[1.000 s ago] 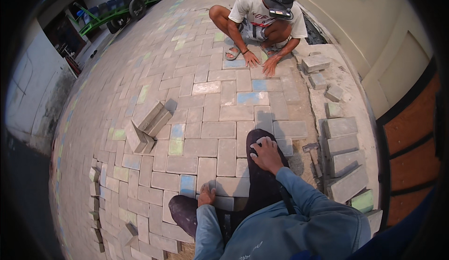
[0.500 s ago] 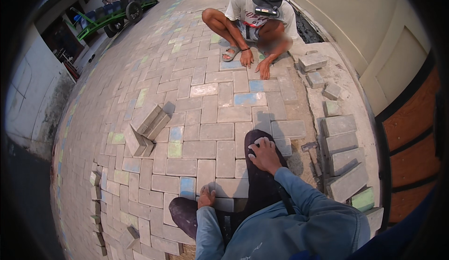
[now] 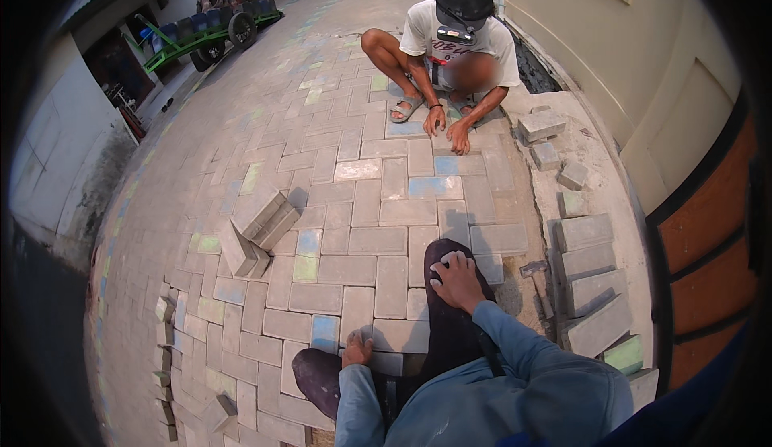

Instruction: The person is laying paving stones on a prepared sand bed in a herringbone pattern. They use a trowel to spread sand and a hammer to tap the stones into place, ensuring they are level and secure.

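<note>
I squat on a floor of grey paving bricks (image 3: 378, 242). My right hand (image 3: 457, 280) rests with its fingers curled over my dark-trousered knee (image 3: 447, 318) and holds nothing. Low down, my left hand (image 3: 356, 351) presses flat on a laid paver (image 3: 400, 336) in front of me. Both sleeves are blue. Across from me a person (image 3: 450, 41) in a white shirt and dark cap squats, with both hands (image 3: 447, 125) down on the pavers.
A small pile of loose pavers (image 3: 257, 230) lies at centre left. Several spare bricks (image 3: 591, 278) are lined up along the sandy strip on the right, next to a beige wall and an orange gate. A green cart (image 3: 213, 33) stands far back left. Upturned bricks edge the paving at lower left.
The view has tilted, so the other person and the cart sit lower in the picture. My hands stay on my knee and on the paver.
</note>
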Tool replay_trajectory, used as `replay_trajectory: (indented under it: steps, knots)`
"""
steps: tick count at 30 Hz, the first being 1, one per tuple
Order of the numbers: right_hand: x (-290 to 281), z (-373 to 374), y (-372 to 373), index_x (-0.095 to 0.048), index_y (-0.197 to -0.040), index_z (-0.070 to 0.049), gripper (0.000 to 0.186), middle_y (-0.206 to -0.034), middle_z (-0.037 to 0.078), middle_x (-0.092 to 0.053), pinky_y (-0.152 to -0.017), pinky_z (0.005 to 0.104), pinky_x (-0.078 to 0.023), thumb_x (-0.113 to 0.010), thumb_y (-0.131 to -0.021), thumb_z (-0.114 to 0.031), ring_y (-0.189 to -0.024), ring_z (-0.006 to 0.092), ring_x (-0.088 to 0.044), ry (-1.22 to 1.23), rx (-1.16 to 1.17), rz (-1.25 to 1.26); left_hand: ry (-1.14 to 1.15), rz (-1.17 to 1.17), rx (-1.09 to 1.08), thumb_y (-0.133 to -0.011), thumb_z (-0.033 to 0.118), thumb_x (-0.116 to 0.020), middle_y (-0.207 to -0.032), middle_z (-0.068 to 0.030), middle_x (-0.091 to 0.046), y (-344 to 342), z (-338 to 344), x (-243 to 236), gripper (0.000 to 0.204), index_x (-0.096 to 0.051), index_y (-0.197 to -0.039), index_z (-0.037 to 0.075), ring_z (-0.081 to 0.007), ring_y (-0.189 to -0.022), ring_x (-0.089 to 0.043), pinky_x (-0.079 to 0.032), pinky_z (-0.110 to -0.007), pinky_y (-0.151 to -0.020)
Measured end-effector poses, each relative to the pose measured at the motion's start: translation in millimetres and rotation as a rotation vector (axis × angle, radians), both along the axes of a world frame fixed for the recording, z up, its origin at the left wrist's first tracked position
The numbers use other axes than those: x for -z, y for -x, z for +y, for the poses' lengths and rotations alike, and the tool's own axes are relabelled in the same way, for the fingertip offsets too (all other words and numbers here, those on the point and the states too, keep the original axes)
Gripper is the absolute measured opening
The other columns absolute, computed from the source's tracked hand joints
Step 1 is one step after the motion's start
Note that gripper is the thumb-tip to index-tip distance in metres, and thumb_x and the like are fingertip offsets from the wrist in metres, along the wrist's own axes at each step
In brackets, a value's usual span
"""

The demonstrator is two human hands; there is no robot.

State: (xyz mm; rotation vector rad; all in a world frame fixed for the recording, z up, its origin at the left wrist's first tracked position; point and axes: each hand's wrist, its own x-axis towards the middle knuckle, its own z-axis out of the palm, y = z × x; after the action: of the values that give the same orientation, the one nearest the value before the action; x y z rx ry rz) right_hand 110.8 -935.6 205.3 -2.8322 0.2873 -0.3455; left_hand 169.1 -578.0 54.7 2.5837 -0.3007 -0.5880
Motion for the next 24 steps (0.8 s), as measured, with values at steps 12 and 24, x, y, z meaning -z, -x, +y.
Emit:
replay_trajectory:
  steps: [12, 24]
  knots:
    - [7.5, 5.8, 7.1, -0.068, -0.123, -0.016, 0.042, -0.124, 0.013, -0.051, -0.103, 0.0534, -0.038, -0.073, -0.089, -0.040, -0.124, 0.0371, -0.045, 0.035, -0.006, 0.027, -0.025, 0.027, 0.002, -0.098, 0.044, -0.062, -0.153, -0.0245, -0.051, 9.0, 5.4, -1.9, 0.068, -0.051, -0.147, -0.001, -0.0384, -0.145, -0.045, -0.036, -0.047, -0.122]
    - [4.8, -4.1, 0.8, -0.067, -0.124, -0.015, 0.040, -0.126, 0.015, -0.052, -0.105, 0.0574, -0.036, -0.071, -0.091, -0.037, -0.128, 0.0392, -0.044, -0.008, -0.004, 0.050, -0.006, 0.036, -0.024, -0.097, 0.044, -0.061, -0.155, -0.0258, -0.048, 5.2, -7.9, -11.5, 0.066, -0.054, -0.147, 0.003, -0.0415, -0.142, -0.048, -0.041, -0.050, -0.117]
